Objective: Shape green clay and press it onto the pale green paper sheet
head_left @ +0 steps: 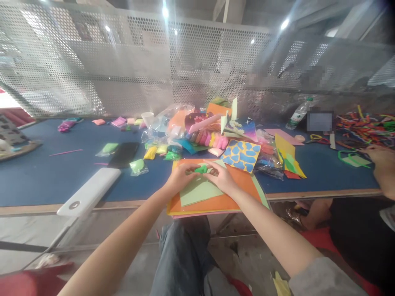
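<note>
1. Green modelling clay [201, 169] is pinched between 2 bare hands, a small lump held just above a pale green paper sheet [197, 190] that lies on an orange card [243, 193] at the near edge of the work table.
2. The left hand [181, 179] reaches in from the left, its fingers [191, 166] curled nearly closed against the lump's left end. The right hand [221, 178] mirrors it from the right, its fingers [211, 165] bent inward at the other end. How hard either hand presses cannot be told.
3. The lump's long axis runs roughly left to right across the person's body, so it lies straight ahead of both hands and about equally near each.
4. Around them on the blue table top [46, 176] lie a blue-and-yellow patterned paper [240, 156], a bag of pale green clay [138, 166] and a black pouch [123, 154].
5. At far right, a co-worker's hand [378, 154] rests just beside a heap of coloured pipe cleaners [364, 125].
</note>
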`<act>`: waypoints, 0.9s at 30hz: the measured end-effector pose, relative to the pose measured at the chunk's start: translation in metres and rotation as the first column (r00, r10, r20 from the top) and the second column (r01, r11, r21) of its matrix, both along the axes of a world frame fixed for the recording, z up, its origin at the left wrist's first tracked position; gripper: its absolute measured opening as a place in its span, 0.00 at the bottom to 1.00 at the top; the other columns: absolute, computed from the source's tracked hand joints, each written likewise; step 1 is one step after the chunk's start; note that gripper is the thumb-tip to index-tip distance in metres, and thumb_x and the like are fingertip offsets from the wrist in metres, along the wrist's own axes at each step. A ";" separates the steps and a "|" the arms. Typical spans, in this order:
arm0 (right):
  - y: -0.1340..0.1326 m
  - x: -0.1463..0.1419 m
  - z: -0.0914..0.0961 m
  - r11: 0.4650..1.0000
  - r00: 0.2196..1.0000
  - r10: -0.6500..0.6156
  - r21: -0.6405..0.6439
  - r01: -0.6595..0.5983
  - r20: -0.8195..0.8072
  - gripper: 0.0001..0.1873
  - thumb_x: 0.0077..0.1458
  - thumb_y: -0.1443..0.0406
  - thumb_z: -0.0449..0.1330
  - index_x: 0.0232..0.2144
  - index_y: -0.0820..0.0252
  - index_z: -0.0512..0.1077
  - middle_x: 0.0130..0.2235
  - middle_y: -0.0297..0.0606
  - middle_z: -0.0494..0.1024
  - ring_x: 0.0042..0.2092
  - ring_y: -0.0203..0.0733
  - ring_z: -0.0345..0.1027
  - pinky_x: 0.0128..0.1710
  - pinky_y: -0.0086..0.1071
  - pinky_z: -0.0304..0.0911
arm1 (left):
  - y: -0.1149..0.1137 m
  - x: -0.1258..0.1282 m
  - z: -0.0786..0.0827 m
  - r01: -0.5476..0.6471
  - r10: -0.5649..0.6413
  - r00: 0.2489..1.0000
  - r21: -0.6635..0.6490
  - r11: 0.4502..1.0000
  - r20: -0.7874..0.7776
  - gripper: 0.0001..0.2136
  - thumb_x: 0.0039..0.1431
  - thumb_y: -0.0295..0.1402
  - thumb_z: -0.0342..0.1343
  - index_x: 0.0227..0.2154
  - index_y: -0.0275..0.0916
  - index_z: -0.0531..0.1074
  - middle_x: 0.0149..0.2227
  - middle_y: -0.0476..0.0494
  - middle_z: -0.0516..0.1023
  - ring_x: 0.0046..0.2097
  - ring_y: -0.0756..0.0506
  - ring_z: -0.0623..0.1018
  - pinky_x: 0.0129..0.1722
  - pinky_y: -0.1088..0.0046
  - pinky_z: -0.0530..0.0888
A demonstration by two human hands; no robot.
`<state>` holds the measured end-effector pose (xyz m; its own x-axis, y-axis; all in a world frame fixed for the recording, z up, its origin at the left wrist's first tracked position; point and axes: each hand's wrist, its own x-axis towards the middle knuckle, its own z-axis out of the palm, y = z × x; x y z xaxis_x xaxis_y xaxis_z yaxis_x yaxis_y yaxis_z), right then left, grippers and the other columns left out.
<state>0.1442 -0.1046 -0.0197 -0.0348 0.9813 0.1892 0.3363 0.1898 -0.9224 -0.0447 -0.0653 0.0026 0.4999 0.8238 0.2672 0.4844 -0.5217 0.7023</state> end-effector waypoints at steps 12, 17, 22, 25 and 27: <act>-0.007 0.004 0.005 0.983 0.988 0.155 -0.100 -0.155 -0.006 0.17 0.55 0.56 0.56 0.43 0.59 0.74 0.34 0.39 0.78 0.35 0.39 0.71 0.34 0.32 0.64 | -0.008 -0.045 0.004 0.280 -0.290 0.943 -0.081 0.957 -0.161 0.13 0.54 0.42 0.60 0.41 0.44 0.78 0.40 0.44 0.80 0.43 0.44 0.76 0.47 0.69 0.71; -0.008 0.003 0.007 0.983 0.991 0.130 -0.133 -0.123 0.042 0.16 0.56 0.56 0.55 0.40 0.58 0.75 0.33 0.38 0.78 0.33 0.39 0.71 0.32 0.31 0.63 | -0.006 -0.044 0.001 0.316 -0.324 0.938 -0.076 0.946 -0.125 0.14 0.54 0.43 0.60 0.40 0.43 0.78 0.39 0.42 0.80 0.43 0.44 0.76 0.47 0.68 0.71; -0.009 0.001 0.008 0.983 0.988 0.133 -0.134 -0.122 0.076 0.14 0.56 0.58 0.55 0.38 0.58 0.76 0.32 0.37 0.79 0.35 0.39 0.72 0.34 0.31 0.63 | -0.007 -0.044 0.002 0.304 -0.312 0.935 -0.072 0.950 -0.170 0.13 0.54 0.42 0.60 0.40 0.43 0.78 0.39 0.43 0.79 0.44 0.43 0.75 0.49 0.67 0.69; -0.008 0.000 0.008 0.982 0.987 0.137 -0.143 -0.124 0.084 0.13 0.55 0.59 0.56 0.38 0.58 0.76 0.32 0.37 0.79 0.35 0.40 0.72 0.35 0.31 0.63 | -0.009 -0.045 0.005 0.257 -0.273 0.946 -0.108 0.960 -0.177 0.14 0.54 0.43 0.59 0.41 0.44 0.77 0.41 0.43 0.78 0.44 0.43 0.75 0.48 0.67 0.70; -0.008 0.000 0.008 0.981 0.986 0.142 -0.143 -0.129 0.084 0.13 0.55 0.59 0.56 0.38 0.58 0.76 0.32 0.37 0.79 0.35 0.40 0.72 0.35 0.32 0.64 | -0.011 -0.046 0.007 0.215 -0.238 0.955 -0.137 0.967 -0.180 0.14 0.54 0.42 0.59 0.41 0.43 0.76 0.42 0.44 0.78 0.44 0.43 0.75 0.47 0.67 0.71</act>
